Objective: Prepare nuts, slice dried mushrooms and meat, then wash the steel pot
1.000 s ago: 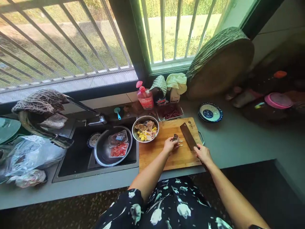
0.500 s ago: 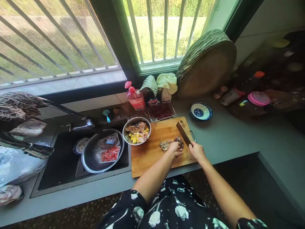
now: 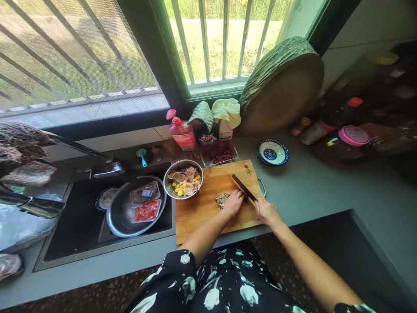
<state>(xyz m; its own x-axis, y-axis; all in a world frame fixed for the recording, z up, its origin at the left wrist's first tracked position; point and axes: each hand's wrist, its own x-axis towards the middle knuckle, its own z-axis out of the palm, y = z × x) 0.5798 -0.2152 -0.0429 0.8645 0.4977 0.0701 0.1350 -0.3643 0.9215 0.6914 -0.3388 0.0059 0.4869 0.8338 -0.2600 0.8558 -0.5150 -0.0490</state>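
On the wooden cutting board (image 3: pixel 202 219) lies a bunch of thin, pale brown stems (image 3: pixel 222 199), perhaps dried mushrooms. My left hand (image 3: pixel 233 203) is closed over its right part and hides much of it. My right hand (image 3: pixel 267 212) grips the handle of a kitchen knife (image 3: pixel 243 187) with a broad dark blade. The blade slants up and left, right beside the fingers of my left hand; whether it touches the stems I cannot tell. A metal bowl (image 3: pixel 167 183) at the board's upper left corner holds meat pieces and small yellow balls.
Left of the board, a large metal basin (image 3: pixel 112 226) with packed meat sits in the dark sink (image 3: pixel 71 234) below the faucet (image 3: pixel 117 168). Behind the board stand a plastic tray (image 3: pixel 221 154) of dark red pieces and a pink pump bottle (image 3: pixel 183 135). Blue-rimmed plates (image 3: pixel 273 152) lie to the right.
My left hand has closed down over the stems, covering their right end. The knife has moved left, and its blade is now close against my left fingers. The view has shifted slightly.
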